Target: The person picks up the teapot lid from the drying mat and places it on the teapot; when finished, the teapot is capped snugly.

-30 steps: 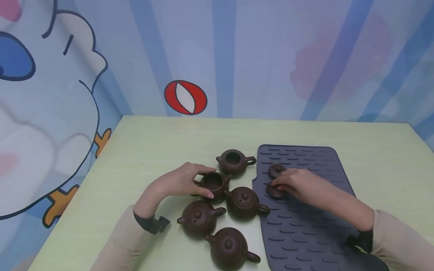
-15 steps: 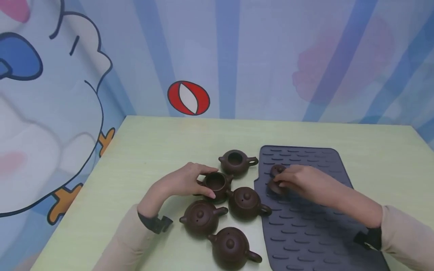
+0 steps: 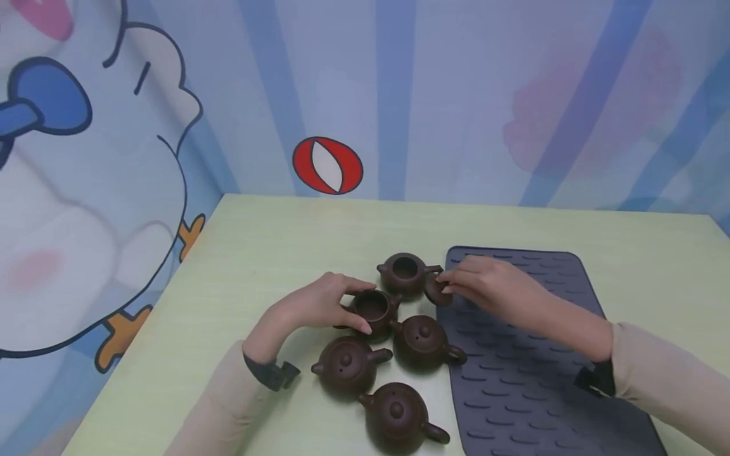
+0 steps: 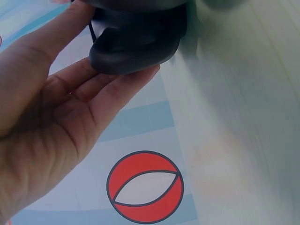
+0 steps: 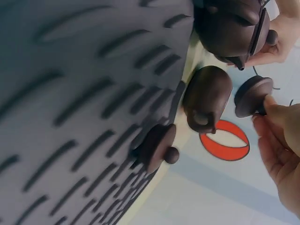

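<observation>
My left hand (image 3: 319,305) spans a dark brown lidless teapot (image 3: 372,306), its thumb and fingers curled round the sides. In the left wrist view the fingers lie beside the teapot's handle (image 4: 136,54). My right hand (image 3: 490,286) pinches a round teapot lid (image 5: 253,97) by its knob, raised near the mat's left edge in the head view. Just beyond the lid is a second lidless teapot (image 3: 403,276), mouth up. Another lid (image 5: 158,148) lies on the grey mat in the right wrist view; my right hand hides it in the head view.
Three lidded teapots stand nearer to me: one by the mat (image 3: 424,342), one at the left (image 3: 346,367) and one at the front (image 3: 398,418). The ridged grey mat (image 3: 513,392) covers the table's right part. A cartoon-printed wall (image 3: 456,114) rises behind the table (image 3: 274,234).
My right hand has lifted one lid off the mat and carried it left and away from me, towards the far lidless teapot. My left hand keeps its grip; the whole view shifts slightly.
</observation>
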The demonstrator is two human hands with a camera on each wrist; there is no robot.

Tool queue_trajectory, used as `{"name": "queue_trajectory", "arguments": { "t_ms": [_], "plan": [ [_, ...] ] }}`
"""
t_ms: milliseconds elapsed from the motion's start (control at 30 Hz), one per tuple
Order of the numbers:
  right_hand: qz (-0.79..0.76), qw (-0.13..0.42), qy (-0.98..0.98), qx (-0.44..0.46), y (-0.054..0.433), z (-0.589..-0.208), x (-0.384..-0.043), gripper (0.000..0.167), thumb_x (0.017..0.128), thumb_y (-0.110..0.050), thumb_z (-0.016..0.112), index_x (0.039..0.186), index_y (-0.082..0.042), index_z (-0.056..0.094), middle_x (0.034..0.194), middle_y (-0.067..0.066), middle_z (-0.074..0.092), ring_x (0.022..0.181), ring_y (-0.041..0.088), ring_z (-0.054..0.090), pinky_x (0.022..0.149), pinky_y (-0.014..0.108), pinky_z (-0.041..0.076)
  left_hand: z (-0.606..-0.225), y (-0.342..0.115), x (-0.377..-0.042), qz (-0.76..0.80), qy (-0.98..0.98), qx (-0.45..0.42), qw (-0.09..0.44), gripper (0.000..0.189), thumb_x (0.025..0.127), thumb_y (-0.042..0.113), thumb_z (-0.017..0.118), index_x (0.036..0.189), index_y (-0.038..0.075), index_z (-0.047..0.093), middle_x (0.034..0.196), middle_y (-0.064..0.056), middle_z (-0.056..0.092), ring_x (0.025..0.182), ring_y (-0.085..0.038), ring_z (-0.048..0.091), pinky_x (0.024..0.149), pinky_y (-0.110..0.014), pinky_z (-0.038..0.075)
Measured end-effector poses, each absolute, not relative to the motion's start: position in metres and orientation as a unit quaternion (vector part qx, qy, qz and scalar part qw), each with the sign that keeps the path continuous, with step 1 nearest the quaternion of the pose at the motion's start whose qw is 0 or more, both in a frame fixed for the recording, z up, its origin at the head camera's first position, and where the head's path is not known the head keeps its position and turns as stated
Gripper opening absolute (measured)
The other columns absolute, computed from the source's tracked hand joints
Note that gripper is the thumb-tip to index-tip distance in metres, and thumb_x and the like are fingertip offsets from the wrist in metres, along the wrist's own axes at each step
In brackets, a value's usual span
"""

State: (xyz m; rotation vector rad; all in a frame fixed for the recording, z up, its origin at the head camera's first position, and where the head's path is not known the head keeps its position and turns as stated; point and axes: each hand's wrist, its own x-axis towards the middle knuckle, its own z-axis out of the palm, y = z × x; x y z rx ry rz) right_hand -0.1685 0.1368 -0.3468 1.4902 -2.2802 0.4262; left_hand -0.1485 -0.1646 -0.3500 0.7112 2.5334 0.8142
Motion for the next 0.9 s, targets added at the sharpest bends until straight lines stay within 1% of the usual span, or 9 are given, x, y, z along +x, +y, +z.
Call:
{"name": "queue_trajectory", "arguments": {
  "t_ms": [200,433,533,700,800,900],
  "plan": [
    [0.166,0.209,-0.781,0.565,0.114,-0.343,-0.173,0.030,0.073,-0.001,0.075,0.102,-0.006,0.069,0.086,0.000,0.065,0.077,0.011,0.061,0.065,0.025,0.052,-0.350,-0.164,-0.150,0.282,0.905,0.252,0.193,0.072,0.073,0.031,0.080,0.133,0.005,0.051,0.130,-0.008,0.056,0.119,-0.017,0.053,0.097,-0.037,0.045],
    [0.153,0.214,-0.764,0.589,0.086,-0.337,-0.174,0.022,0.079,-0.008,0.073,0.101,-0.007,0.070,0.086,0.000,0.067,0.078,0.011,0.062,0.068,0.025,0.053,-0.349,-0.165,-0.150,0.280,0.905,0.254,0.196,0.072,0.073,0.033,0.080,0.133,0.006,0.051,0.129,-0.008,0.057,0.118,-0.017,0.054,0.097,-0.036,0.045],
    [0.141,0.218,-0.758,0.599,0.075,-0.337,-0.176,0.021,0.079,-0.009,0.074,0.100,-0.008,0.070,0.087,0.000,0.068,0.079,0.011,0.063,0.068,0.024,0.053,-0.349,-0.165,-0.151,0.284,0.902,0.261,0.193,0.065,0.073,0.032,0.079,0.129,0.009,0.055,0.124,-0.005,0.061,0.112,-0.014,0.056,0.093,-0.034,0.047],
    [0.132,0.226,-0.737,0.622,0.062,-0.344,-0.178,0.023,0.076,-0.005,0.075,0.099,-0.006,0.070,0.090,0.001,0.069,0.078,0.012,0.063,0.068,0.022,0.052,-0.350,-0.165,-0.152,0.295,0.895,0.275,0.190,0.048,0.074,0.031,0.079,0.115,0.012,0.062,0.111,0.001,0.066,0.097,-0.009,0.058,0.086,-0.032,0.049],
    [0.117,0.226,-0.733,0.631,0.058,-0.347,-0.177,0.027,0.074,-0.001,0.076,0.100,-0.007,0.070,0.093,0.000,0.069,0.082,0.012,0.062,0.069,0.023,0.052,-0.352,-0.165,-0.152,0.299,0.894,0.274,0.190,0.047,0.074,0.031,0.079,0.114,0.012,0.062,0.108,0.003,0.066,0.093,-0.006,0.057,0.084,-0.030,0.049],
    [0.098,0.219,-0.736,0.633,0.055,-0.349,-0.176,0.030,0.074,0.001,0.075,0.102,-0.009,0.071,0.096,0.000,0.068,0.087,0.013,0.062,0.071,0.024,0.051,-0.352,-0.166,-0.152,0.299,0.893,0.277,0.191,0.050,0.074,0.031,0.079,0.118,0.013,0.061,0.109,0.004,0.065,0.091,-0.006,0.057,0.081,-0.027,0.049]
  ]
}}
